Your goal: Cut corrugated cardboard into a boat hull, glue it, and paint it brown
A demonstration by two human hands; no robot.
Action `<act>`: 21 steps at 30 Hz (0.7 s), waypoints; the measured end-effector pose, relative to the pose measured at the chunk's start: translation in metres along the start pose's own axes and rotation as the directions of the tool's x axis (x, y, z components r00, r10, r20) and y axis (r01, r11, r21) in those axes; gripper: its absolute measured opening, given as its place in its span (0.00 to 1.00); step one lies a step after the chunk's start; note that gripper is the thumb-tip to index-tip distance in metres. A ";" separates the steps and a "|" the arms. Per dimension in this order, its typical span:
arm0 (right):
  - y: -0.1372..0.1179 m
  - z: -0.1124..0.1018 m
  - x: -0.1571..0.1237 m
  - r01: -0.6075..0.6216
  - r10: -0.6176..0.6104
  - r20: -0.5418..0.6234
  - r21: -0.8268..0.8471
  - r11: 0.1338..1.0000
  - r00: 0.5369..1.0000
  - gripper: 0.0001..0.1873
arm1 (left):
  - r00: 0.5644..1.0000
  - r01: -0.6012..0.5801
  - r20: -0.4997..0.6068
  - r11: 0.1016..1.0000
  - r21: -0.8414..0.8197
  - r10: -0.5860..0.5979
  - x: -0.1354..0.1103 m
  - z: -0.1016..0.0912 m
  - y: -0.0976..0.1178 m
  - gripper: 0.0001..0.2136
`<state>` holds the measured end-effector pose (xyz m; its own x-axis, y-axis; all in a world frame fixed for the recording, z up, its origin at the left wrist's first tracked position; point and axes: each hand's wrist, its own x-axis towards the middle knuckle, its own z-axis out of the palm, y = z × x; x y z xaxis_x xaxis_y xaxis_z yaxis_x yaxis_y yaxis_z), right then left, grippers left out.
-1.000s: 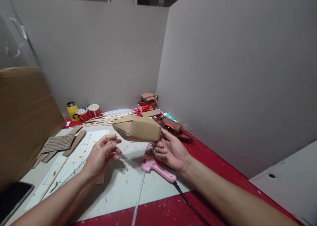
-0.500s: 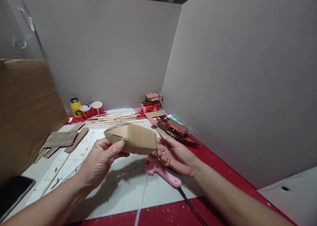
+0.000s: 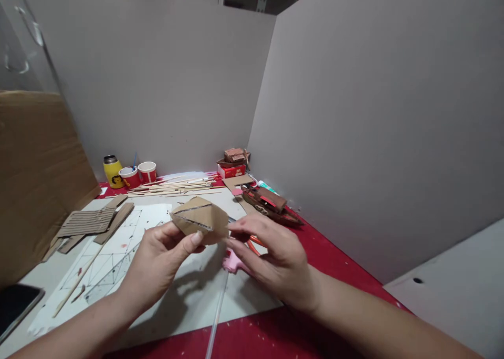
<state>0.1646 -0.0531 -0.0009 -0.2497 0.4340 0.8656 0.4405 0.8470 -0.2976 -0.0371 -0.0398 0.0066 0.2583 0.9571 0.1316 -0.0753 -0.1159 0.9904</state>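
My left hand (image 3: 165,259) is closed around a small folded cardboard boat hull (image 3: 200,220), its thumb on the near side. The hull's pointed end faces left, and dark seam lines run along it. At its right end, my right hand (image 3: 271,254) grips the edge between thumb and forefinger. Below that hand lies a pink glue gun (image 3: 232,262), mostly hidden, with a clear glue stick (image 3: 216,317) extending toward me. Orange handles (image 3: 254,243) of a tool show partly behind my right fingers.
Ribbed cardboard strips (image 3: 86,221) and a drawn plan sheet (image 3: 129,233) lie at left, near a phone (image 3: 18,309). Thin wooden sticks (image 3: 177,187), paper cups (image 3: 147,172) and a yellow bottle (image 3: 113,172) are behind. A brown model boat (image 3: 270,204) sits at right. Grey partitions (image 3: 177,86) enclose the table.
The hull has been turned so its pointed end faces me more. My right hand has turned over, its back now toward me, and its fingers have come onto the hull's right edge.
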 end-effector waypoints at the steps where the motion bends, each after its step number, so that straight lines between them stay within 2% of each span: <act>1: 0.000 0.002 0.002 0.050 -0.050 0.012 -0.021 0.999 0.999 0.11 | 1.000 -0.006 0.014 1.000 -0.015 0.006 -0.001 0.002 0.001 0.08; 4: 0.002 0.005 0.007 0.108 -0.106 0.041 -0.055 0.993 0.994 0.10 | 0.998 -0.027 0.047 0.998 -0.049 0.029 -0.003 0.006 0.003 0.08; 9: 0.001 0.006 0.010 0.187 -0.178 0.117 -0.074 0.979 0.977 0.05 | 0.997 -0.064 0.038 0.997 0.041 0.062 -0.006 0.006 0.002 0.06; 15: 0.000 0.007 0.014 0.226 -0.193 0.190 -0.171 0.959 0.963 0.05 | 0.994 -0.099 0.041 0.993 0.056 0.097 -0.011 0.008 0.005 0.06; 18: 0.000 0.007 0.013 0.281 -0.253 0.186 -0.144 0.949 0.950 0.07 | 0.999 -0.042 -0.032 0.999 -0.025 0.041 -0.006 0.004 0.006 0.08; 21: -0.005 0.006 0.005 0.378 -0.374 0.253 0.035 0.925 0.892 0.11 | 0.989 -0.020 -0.147 0.984 -0.180 -0.007 0.006 -0.007 0.007 0.11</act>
<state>0.1558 -0.0531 0.0028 -0.6054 0.1481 0.7820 0.2829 0.9584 0.0375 -0.0430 -0.0331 0.0136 0.1146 0.9865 0.1173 -0.2520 -0.0854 0.9639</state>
